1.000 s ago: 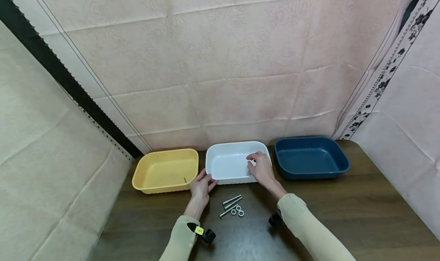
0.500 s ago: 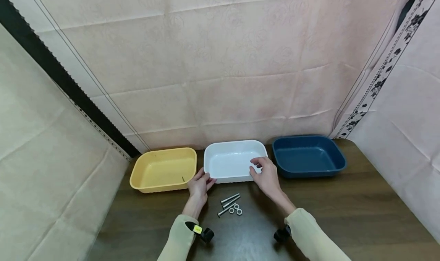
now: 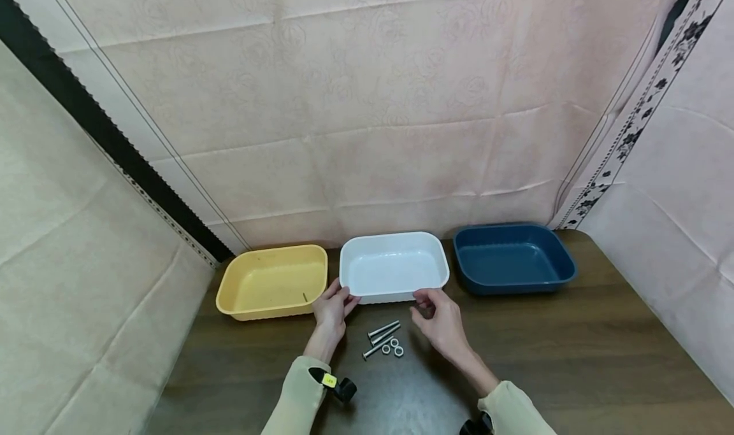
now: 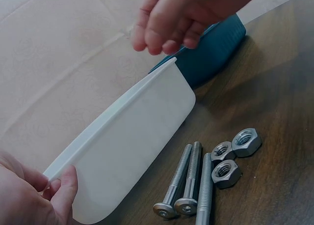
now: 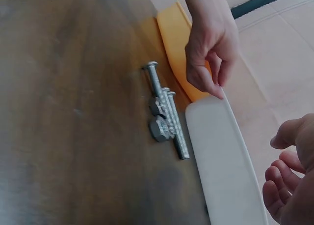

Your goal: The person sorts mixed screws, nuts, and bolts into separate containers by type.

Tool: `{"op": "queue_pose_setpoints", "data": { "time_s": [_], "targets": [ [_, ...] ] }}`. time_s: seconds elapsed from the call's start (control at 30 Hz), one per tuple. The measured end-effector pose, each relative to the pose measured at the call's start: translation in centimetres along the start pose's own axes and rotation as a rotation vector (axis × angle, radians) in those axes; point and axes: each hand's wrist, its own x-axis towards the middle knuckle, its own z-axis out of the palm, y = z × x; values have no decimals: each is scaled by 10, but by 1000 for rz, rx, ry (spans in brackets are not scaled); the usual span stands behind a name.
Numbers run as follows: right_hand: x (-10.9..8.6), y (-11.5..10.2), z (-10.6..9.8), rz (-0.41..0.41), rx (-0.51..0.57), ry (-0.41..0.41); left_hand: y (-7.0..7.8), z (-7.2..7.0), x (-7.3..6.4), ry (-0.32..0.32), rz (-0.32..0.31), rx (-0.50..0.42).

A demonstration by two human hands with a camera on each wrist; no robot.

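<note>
At the front left corner of the white tray (image 3: 394, 297), my left hand (image 3: 331, 314) pinches the rim between thumb and fingers; the left wrist view shows the thumb (image 4: 66, 190) on the outer wall. My right hand (image 3: 440, 323) hovers just in front of the tray's front right corner, fingers loosely bent, nothing visible in them. Three metal bolts (image 4: 192, 178) lie side by side on the table in front of the tray. Right beside them sit three hex nuts (image 4: 247, 142), grouped close together.
A yellow tray (image 3: 272, 312) stands left of the white one, with a small dark thin piece (image 3: 304, 297) in it. To the right is a dark blue tray (image 3: 516, 288). Cloth (image 3: 367, 104) hangs behind the brown wooden table (image 3: 573, 339) and at both sides.
My right hand has drawn back from over the inside of the white tray, toward me and down past its front rim. The left hand keeps its hold on the corner.
</note>
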Motion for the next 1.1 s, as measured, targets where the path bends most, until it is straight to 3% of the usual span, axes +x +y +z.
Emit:
{"op": "queue_pose_setpoints", "data": {
  "time_s": [0.3, 0.5, 0.8, 1.1],
  "targets": [
    [-25, 4, 11, -12, -28, -42, 2, 1, 3, 6, 8, -10],
    [-39, 7, 19, 28, -29, -64, 2, 0, 2, 3, 4, -9],
    [-50, 6, 30, 56, -16, -68, 2, 1, 1, -3, 10, -9],
    [-59, 9, 40, 21, -64, -43, 2, 0, -2, -5, 8, -3]
  ]
}}
